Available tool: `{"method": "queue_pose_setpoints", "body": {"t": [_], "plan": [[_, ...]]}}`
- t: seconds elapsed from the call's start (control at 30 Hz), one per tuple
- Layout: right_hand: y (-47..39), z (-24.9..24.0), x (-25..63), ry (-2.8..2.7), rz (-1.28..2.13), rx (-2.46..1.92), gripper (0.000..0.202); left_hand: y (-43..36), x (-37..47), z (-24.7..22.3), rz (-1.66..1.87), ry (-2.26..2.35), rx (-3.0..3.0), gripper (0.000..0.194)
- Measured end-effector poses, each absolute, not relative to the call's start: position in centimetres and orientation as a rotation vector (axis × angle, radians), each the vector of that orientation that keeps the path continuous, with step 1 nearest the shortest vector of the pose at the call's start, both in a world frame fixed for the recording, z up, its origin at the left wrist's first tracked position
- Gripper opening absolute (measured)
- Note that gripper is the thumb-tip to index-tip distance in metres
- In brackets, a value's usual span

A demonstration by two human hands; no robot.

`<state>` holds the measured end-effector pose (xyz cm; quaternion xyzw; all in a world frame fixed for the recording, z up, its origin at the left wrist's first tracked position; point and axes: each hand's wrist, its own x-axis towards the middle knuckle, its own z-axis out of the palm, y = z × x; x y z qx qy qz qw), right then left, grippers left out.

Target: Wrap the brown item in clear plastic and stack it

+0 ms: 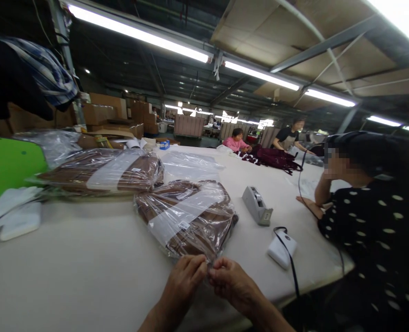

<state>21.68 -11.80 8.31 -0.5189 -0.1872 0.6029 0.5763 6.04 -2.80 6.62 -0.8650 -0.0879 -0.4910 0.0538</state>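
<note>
Just in front of me lies a brown folded garment in a clear plastic bag (pixel 190 214), with a pale band across it and a small label. My left hand (pixel 183 281) pinches the bag's near edge, fingers closed on the plastic. Right beside it, my right hand (pixel 234 283) also has its fingertips closed at the same corner of the bag. The exact fold between the fingertips is too small to make out. To the left, a pile of bagged brown garments (pixel 107 170) rests on the white table (pixel 87 258).
A grey tape dispenser (pixel 257 205) and a white device with a black strap (pixel 282 249) are right of the bag. Clear bags (pixel 192 165) lie behind it. A green board (pixel 10 168) and white gloves (pixel 10 205) are left. A person in polka dots (pixel 377 230) sits right.
</note>
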Motion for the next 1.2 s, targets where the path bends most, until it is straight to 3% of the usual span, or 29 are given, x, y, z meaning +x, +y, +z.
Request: {"method": "queue_pose_setpoints", "body": {"t": [0.23, 0.57, 0.73, 0.87, 1.07, 1.2], "plan": [[-11.8, 7.3, 20.4, -0.352, 1.291, -1.188, 0.043, -2.0, 6.5, 6.4, -1.48, -0.347, -2.835, 0.025], [-9.3, 5.2, 19.2, -0.346, 0.97, -1.249, 0.049, -2.3, 6.7, 7.9, -1.222, -0.651, -3.142, 0.047], [-8.6, 5.0, 18.8, -0.282, 1.033, -1.198, 0.043, -3.1, 7.2, 7.4, -1.264, -0.601, -3.089, 0.06], [-9.5, 5.8, 19.4, -0.273, 1.199, -1.165, 0.036, -3.3, 7.5, 6.1, -1.38, -0.603, -2.95, 0.052], [-11.4, 7.5, 20.7, -0.069, 1.535, -0.922, 0.042, -3.5, 7.6, 3.8, -1.447, -0.6, -2.889, 0.053], [-9.4, 6.0, 20.1, -0.134, 1.382, -0.991, 0.055, -3.2, 7.8, 1.6, -1.506, -0.812, -2.988, 0.066]]}}
